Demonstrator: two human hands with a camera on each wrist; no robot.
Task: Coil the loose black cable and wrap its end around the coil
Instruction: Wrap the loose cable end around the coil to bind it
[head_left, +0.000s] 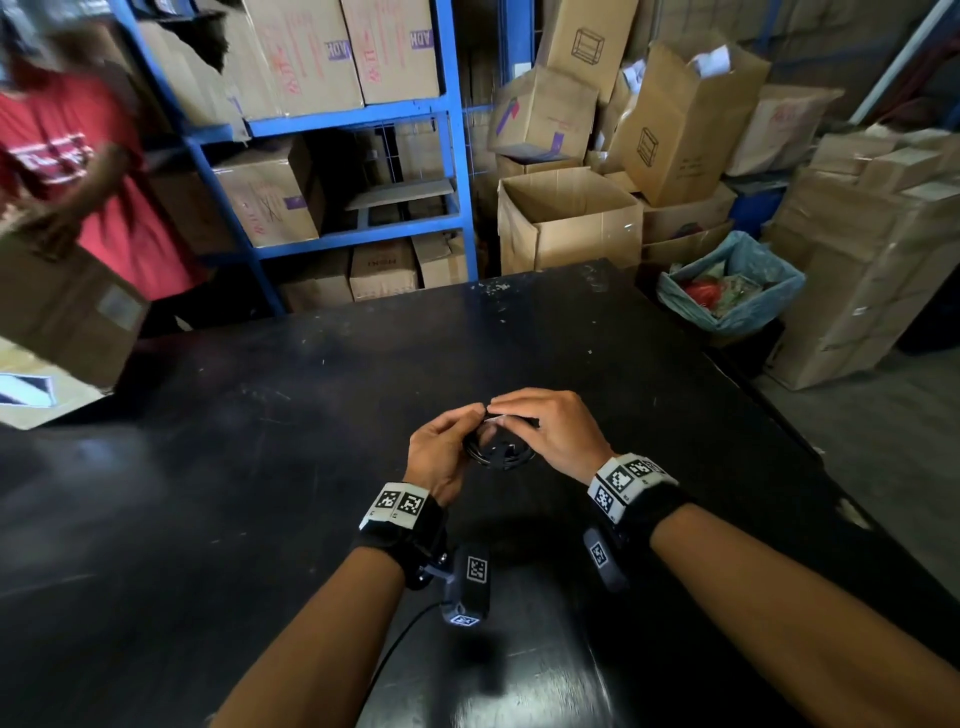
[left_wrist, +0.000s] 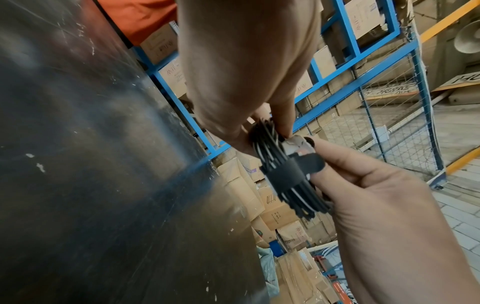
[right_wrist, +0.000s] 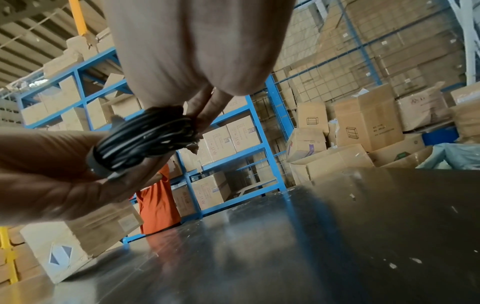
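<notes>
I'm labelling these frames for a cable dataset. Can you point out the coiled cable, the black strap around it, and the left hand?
coiled cable (left_wrist: 298, 197): left wrist view, bundled strands below the strap.
black strap (left_wrist: 284, 174): left wrist view, band across the coil.
left hand (head_left: 439, 452): head view, back of hand.

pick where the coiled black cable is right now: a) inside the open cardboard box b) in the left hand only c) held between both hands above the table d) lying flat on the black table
c: the coiled black cable is pinched between the left hand and the right hand, above the black table.
</notes>
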